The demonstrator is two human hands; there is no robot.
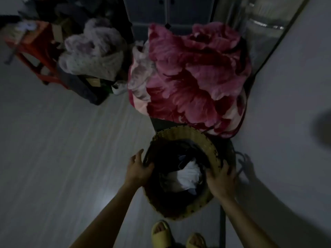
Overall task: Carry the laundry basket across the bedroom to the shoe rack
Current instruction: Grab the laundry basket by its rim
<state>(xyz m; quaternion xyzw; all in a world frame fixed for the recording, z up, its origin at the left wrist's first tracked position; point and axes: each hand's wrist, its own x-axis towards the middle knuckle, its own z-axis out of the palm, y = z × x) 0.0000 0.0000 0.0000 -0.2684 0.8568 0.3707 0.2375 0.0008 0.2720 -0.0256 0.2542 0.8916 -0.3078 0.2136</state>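
Two bare hands were on the rim of the laundry basket [180,133] in a dim bedroom, and nothing recognisable as the shoe rack was in view. Largest in the room was the pale floor [62,140], then the red floral blanket [193,79] heaped just beyond the basket, its lower edge touching or nearly touching the far rim. A pile of pale clothes [93,51] lay to the left of that, beside an orange stool [35,49].

The woven basket stood low between the person's arms, just ahead of the yellow slippers [162,233]; whether it rested on the floor or was already raised could not be told. Dark garments and a white cloth [188,174] lay inside it.

The left hand [138,169] was curled over the left rim, thumb inside and fingers outside. The right hand [222,178] lay on the right rim with fingers spread, more a press than a closed grip.

Risks, as judged: the looser right-hand hold could let the basket tip and spill; poor light and open slippers favour a stumble; the blanket edge might snag the rim on lifting
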